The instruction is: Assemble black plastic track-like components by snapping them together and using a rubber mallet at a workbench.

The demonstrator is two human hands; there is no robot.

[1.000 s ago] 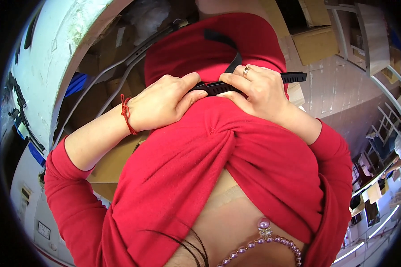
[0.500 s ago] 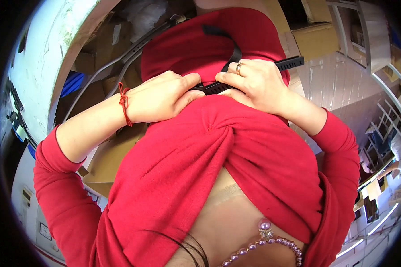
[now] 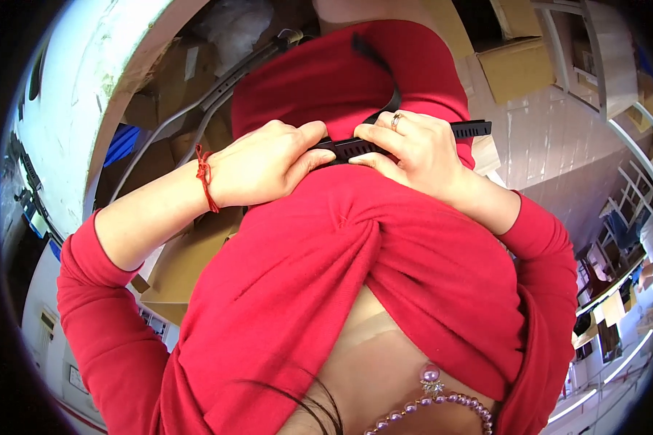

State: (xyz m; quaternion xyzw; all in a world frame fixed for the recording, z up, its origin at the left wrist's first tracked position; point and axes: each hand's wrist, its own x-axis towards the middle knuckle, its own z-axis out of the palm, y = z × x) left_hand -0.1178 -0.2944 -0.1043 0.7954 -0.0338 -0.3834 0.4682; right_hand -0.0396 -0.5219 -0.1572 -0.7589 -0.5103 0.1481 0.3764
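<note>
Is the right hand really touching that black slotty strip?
Touching: the head view plainly shows the right hand pinching the black slotted strip by its edges.

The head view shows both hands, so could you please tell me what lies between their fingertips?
A slotted stretch of black strip lies between the left hand and the right hand, in the head view.

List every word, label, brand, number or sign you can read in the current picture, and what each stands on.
No readable text.
Black slotted strip: no lettering can be made out.
Small panel, lower left: too small to read.
Pale patch on brown box, upper left: no marks can be made out.
</note>
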